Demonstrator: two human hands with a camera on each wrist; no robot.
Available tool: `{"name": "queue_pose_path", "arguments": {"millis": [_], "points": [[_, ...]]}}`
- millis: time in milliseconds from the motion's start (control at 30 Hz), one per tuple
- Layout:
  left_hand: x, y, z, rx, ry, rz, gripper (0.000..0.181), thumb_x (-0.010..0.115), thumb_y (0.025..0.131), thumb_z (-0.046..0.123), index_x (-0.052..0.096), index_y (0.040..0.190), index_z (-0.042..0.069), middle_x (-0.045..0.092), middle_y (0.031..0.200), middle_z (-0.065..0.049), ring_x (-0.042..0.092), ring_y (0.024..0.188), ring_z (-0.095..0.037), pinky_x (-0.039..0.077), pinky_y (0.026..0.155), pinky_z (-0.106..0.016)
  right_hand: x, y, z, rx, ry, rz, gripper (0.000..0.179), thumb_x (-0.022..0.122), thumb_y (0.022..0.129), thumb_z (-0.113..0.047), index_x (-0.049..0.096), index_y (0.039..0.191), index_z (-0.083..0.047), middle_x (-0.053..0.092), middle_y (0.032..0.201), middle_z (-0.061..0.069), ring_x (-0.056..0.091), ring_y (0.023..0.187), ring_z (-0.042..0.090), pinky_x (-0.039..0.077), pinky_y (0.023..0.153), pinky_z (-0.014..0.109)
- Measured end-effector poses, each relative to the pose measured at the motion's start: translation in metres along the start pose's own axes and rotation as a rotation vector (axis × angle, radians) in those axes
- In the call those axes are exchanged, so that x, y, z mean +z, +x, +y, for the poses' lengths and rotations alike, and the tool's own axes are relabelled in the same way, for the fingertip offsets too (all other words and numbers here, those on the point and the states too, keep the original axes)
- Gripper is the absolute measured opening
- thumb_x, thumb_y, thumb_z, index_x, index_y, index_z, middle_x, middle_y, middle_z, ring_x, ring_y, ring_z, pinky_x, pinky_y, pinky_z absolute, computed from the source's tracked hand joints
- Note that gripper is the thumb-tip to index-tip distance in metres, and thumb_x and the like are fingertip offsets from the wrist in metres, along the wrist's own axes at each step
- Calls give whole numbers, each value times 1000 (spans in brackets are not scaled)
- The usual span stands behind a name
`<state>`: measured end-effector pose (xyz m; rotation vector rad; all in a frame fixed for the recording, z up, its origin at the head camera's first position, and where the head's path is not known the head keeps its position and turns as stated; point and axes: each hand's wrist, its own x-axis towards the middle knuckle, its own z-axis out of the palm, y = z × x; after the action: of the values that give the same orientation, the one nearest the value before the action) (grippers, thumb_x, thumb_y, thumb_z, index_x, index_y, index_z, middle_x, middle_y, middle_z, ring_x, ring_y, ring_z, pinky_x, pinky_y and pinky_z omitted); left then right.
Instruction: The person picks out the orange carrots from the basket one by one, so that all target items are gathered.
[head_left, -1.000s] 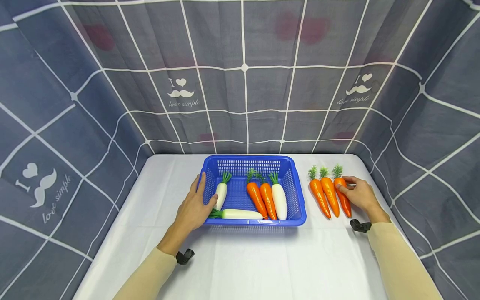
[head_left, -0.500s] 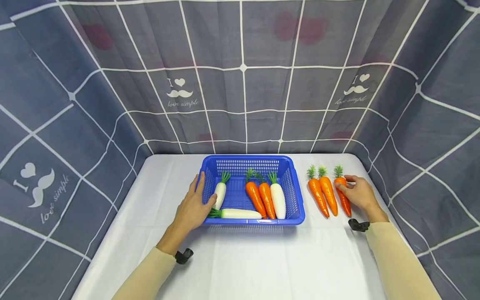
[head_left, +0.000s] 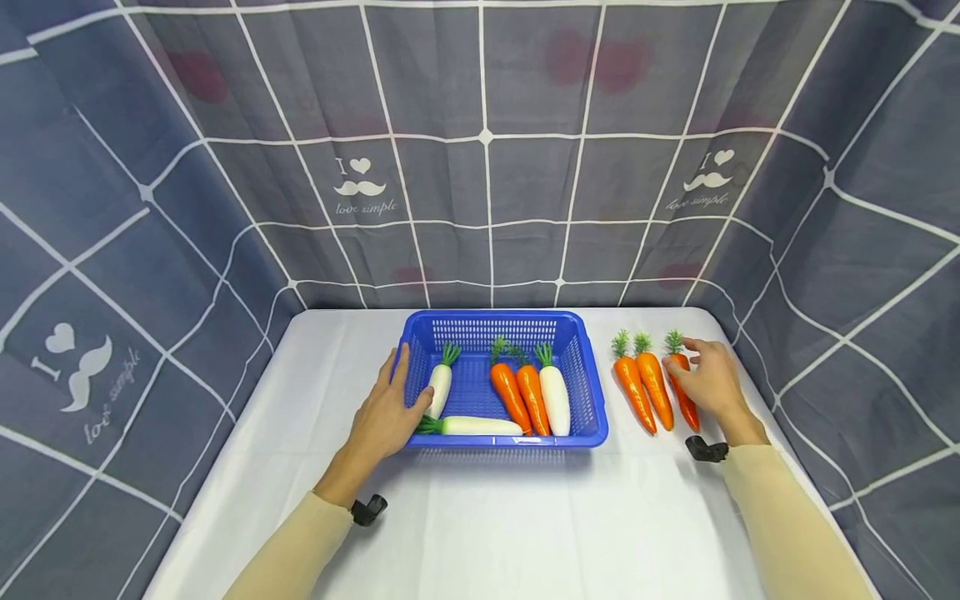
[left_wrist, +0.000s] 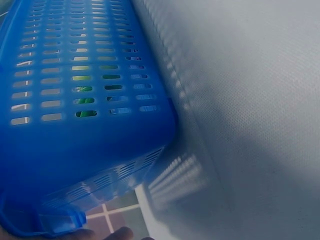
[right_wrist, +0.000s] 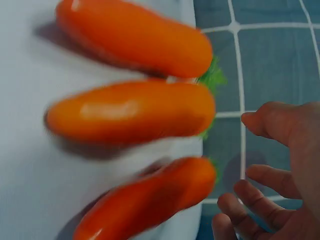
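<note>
A blue plastic basket (head_left: pixel 504 443) stands on the white-covered table. My left hand (head_left: pixel 381 417) holds its left rim, thumb over the inside, fingers along the outer side. Inside lie two orange carrots (head_left: pixel 512 398) and three white radishes (head_left: pixel 555 400), one of them crosswise at the front. Three carrots with leafy tops lie side by side right of the basket. My right hand (head_left: pixel 712 379) is over the rightmost carrot (head_left: pixel 686 404). In the right wrist view its thumb and fingers (right_wrist: pixel 272 182) are spread apart, away from that carrot (right_wrist: pixel 155 197), with nothing between them.
Grey checked cloth (head_left: pixel 487 175) walls off the back and both sides of the table (head_left: pixel 495 525). The other two loose carrots, a left one (head_left: pixel 633 392) and a middle one (head_left: pixel 655 387), lie between the basket and my right hand.
My right hand has come off the rightmost carrot and opened slightly, shifting a little to the left. That carrot now lies a bit apart from the middle one. My left hand stays at the basket.
</note>
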<state>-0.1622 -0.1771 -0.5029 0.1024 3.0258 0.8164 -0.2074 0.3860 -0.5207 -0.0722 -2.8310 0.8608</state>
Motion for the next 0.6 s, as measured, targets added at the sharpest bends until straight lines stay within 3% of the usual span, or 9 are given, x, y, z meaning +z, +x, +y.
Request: {"name": "queue_pose_path", "arguments": {"millis": [267,600], "points": [[-2,2,2,6,17,-5,100,58,116,59,2,190,20,9,197,-22,46,167,-60,60,111,-81,-1,-3,-42,-105,44,-56,65,79,112,-29,60,164,5,61,153,38,65,131,58,56,105,73],[-5,-1,4,7,42,-6,100,57,116,59,3,190,19,5,199,-18,47,166,-61,67,96,-76,4,-6,-96,-212,28,-154,67,82,110,-28,59,167,-1,64,155,32,64,137,54,52,116,74]]}}
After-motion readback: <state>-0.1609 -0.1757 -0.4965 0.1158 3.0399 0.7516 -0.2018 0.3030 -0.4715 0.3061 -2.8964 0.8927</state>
